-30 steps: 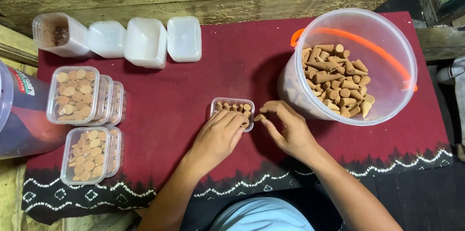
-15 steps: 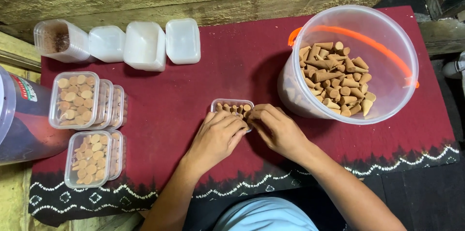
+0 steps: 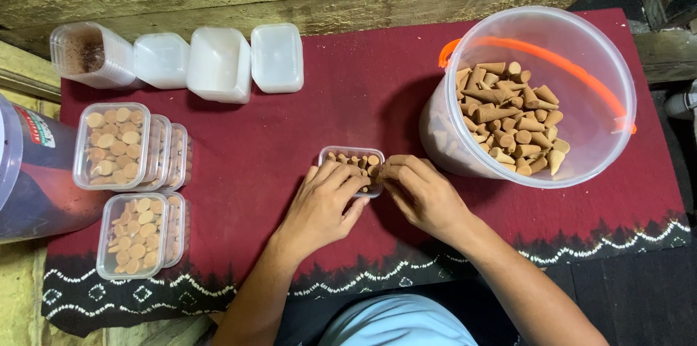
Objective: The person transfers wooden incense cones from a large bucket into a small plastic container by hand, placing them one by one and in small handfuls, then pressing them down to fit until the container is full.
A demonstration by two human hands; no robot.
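Red cloth [image 3: 276, 150] covered the tabletop. At centre frame sat a small clear box [image 3: 351, 164] partly filled with tan cones. The left hand [image 3: 323, 204] lay against its lower left edge, fingers [image 3: 341, 180] pressed together and curled over the rim. The right hand [image 3: 425, 197] met it from the lower right, fingers bent together at the box corner; whether they pinched a cone could not be told. A clear bucket [image 3: 617, 99] of cones stood at upper right. Filled boxes [image 3: 112, 144] lay at left.
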